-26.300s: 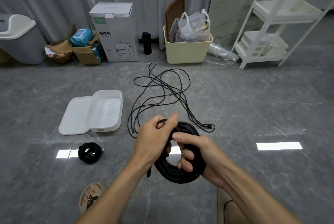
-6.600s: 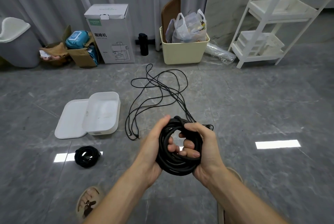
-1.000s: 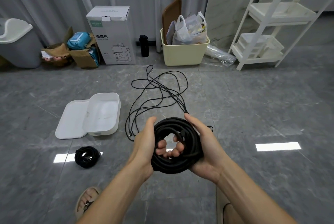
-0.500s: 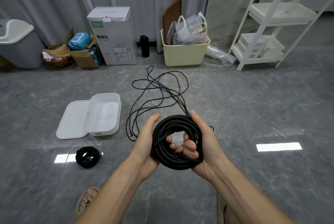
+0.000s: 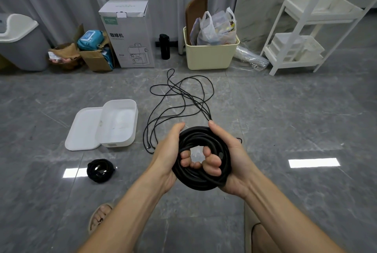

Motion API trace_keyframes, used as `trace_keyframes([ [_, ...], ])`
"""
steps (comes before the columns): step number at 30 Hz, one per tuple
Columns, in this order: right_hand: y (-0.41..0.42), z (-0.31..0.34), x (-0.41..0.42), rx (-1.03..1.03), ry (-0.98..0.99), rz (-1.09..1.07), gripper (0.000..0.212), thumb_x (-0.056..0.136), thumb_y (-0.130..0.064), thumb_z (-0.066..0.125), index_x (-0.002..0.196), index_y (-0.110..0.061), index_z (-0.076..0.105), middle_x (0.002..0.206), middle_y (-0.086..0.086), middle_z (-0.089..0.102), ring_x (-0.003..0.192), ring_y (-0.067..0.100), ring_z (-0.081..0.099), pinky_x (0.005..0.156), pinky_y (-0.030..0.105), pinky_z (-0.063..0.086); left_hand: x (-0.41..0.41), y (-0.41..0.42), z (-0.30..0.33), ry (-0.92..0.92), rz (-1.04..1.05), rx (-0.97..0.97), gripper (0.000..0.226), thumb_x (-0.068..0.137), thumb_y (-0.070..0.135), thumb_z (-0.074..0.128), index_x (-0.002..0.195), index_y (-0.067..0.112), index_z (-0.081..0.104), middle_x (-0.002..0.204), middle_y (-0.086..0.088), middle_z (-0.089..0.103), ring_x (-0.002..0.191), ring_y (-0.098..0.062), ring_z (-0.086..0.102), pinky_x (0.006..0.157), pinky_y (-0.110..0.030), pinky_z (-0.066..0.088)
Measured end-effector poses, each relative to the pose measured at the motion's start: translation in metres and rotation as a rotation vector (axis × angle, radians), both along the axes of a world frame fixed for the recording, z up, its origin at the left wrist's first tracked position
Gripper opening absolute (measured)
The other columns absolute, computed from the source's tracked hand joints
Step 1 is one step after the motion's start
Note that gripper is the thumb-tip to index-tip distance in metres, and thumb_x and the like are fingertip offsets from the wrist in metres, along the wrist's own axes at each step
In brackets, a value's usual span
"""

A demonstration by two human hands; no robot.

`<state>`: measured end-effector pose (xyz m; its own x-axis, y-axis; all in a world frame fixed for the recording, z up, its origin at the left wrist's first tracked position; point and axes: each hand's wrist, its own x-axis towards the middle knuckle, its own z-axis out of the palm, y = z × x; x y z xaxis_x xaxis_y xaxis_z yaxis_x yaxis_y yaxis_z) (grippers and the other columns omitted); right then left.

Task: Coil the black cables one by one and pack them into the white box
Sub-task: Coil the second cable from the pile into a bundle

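Note:
A thick black cable, wound into a coil (image 5: 204,179), is held in front of me above the floor. My left hand (image 5: 168,154) grips its left side, fingers curled through the middle hole. My right hand (image 5: 230,156) grips the right side the same way. A thin black cable (image 5: 179,97) lies loose and tangled on the floor beyond my hands. A small coiled black cable (image 5: 100,170) lies on the floor at the lower left. The white box (image 5: 119,124) stands open on the floor to the left, its lid (image 5: 83,130) lying beside it.
Along the back wall stand a grey bin (image 5: 18,42), a cardboard box (image 5: 95,56), a white carton (image 5: 127,36), a black bottle (image 5: 164,46) and a cream tub (image 5: 210,54). A white shelf rack (image 5: 306,28) stands at the right. My sandalled foot (image 5: 100,217) is below.
The coil has tilted slightly and sits a little lower in my hands than half a second ago. Both hands have shifted their grip around it. The floor objects have not moved.

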<state>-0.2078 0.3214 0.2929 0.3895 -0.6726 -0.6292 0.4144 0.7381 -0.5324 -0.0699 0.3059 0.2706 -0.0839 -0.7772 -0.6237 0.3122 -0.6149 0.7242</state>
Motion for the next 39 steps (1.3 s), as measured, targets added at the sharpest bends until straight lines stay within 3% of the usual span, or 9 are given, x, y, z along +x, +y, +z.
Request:
trace_keyframes([
  [5, 0.003, -0.002, 0.009, -0.031, 0.017, -0.182, 0.054, 0.075, -0.056, 0.063, 0.050, -0.008, 0.053, 0.037, 0.001, 0.037, 0.033, 0.014, 0.042, 0.057, 0.023, 0.024, 0.000, 0.003, 0.002, 0.045, 0.115, 0.024, 0.047, 0.091, 0.054, 0.054, 0.074, 0.011, 0.059, 0.058, -0.004, 0.048, 0.048, -0.017, 0.047, 0.049, -0.029, 0.046],
  [9, 0.007, 0.000, 0.013, -0.071, -0.033, -0.140, 0.055, 0.078, -0.055, 0.059, 0.051, -0.007, 0.057, 0.040, 0.004, 0.042, 0.034, 0.014, 0.046, 0.043, 0.019, 0.032, -0.003, 0.005, 0.002, 0.000, 0.195, 0.016, 0.038, 0.092, 0.041, 0.057, 0.066, 0.014, 0.055, 0.048, -0.002, 0.036, 0.042, -0.017, 0.036, 0.047, -0.026, 0.039],
  [14, 0.007, 0.013, 0.005, -0.027, -0.227, 0.032, 0.077, 0.087, -0.065, 0.046, 0.061, 0.005, 0.064, 0.052, 0.016, 0.056, 0.050, 0.026, 0.063, 0.050, 0.028, 0.052, 0.001, 0.005, 0.007, -0.112, 0.156, 0.003, 0.034, 0.088, 0.027, 0.055, 0.059, 0.009, 0.054, 0.045, -0.008, 0.038, 0.034, -0.017, 0.031, 0.050, -0.031, 0.032],
  [20, 0.004, 0.005, 0.011, 0.030, -0.047, -0.045, 0.056, 0.082, -0.050, 0.059, 0.052, -0.003, 0.055, 0.037, 0.005, 0.040, 0.035, 0.018, 0.051, 0.065, 0.025, 0.032, 0.003, 0.005, 0.008, -0.228, 0.043, 0.002, 0.036, 0.093, 0.035, 0.054, 0.063, 0.014, 0.057, 0.050, -0.002, 0.040, 0.040, -0.014, 0.036, 0.044, -0.024, 0.035],
  [24, 0.002, -0.004, 0.010, 0.048, -0.039, -0.127, 0.050, 0.073, -0.051, 0.067, 0.047, -0.010, 0.054, 0.035, -0.002, 0.030, 0.031, 0.014, 0.035, 0.062, 0.023, 0.031, 0.004, 0.004, 0.016, -0.284, -0.031, -0.058, 0.049, 0.098, 0.052, 0.046, 0.072, 0.013, 0.062, 0.056, 0.000, 0.059, 0.051, -0.016, 0.054, 0.060, -0.031, 0.048],
  [28, 0.001, -0.006, 0.011, 0.034, -0.097, -0.209, 0.055, 0.085, -0.051, 0.062, 0.050, -0.009, 0.060, 0.037, -0.002, 0.033, 0.032, 0.013, 0.034, 0.071, 0.025, 0.040, 0.005, 0.006, 0.017, -0.396, -0.068, -0.214, 0.048, 0.101, 0.054, 0.037, 0.091, 0.026, 0.074, 0.080, 0.007, 0.076, 0.077, -0.012, 0.070, 0.080, -0.035, 0.054],
  [32, -0.001, -0.004, 0.005, 0.001, -0.210, -0.264, 0.055, 0.086, -0.057, 0.061, 0.065, -0.006, 0.063, 0.049, 0.002, 0.047, 0.046, 0.018, 0.048, 0.083, 0.030, 0.046, 0.011, 0.013, 0.013, -0.546, -0.081, -0.537, 0.025, 0.094, 0.057, 0.043, 0.111, 0.047, 0.059, 0.119, 0.021, 0.063, 0.115, 0.006, 0.056, 0.106, -0.036, 0.046],
  [35, -0.001, -0.004, 0.000, -0.008, -0.267, -0.246, 0.059, 0.089, -0.061, 0.058, 0.067, -0.007, 0.067, 0.060, 0.002, 0.055, 0.066, 0.017, 0.052, 0.102, 0.033, 0.041, 0.018, 0.024, 0.012, -0.689, -0.218, -0.731, 0.054, 0.079, 0.067, 0.052, 0.130, 0.052, 0.043, 0.142, 0.024, 0.042, 0.134, 0.009, 0.036, 0.113, -0.029, 0.035],
  [39, 0.002, -0.001, 0.004, -0.070, -0.226, -0.224, 0.050, 0.092, -0.055, 0.058, 0.075, -0.010, 0.071, 0.063, 0.000, 0.057, 0.063, 0.012, 0.051, 0.078, 0.029, 0.043, 0.010, 0.037, 0.015, -0.976, -0.440, -0.887, 0.100, 0.062, 0.070, 0.064, 0.150, 0.047, 0.023, 0.152, 0.032, 0.013, 0.144, 0.007, 0.013, 0.113, -0.022, 0.020],
])
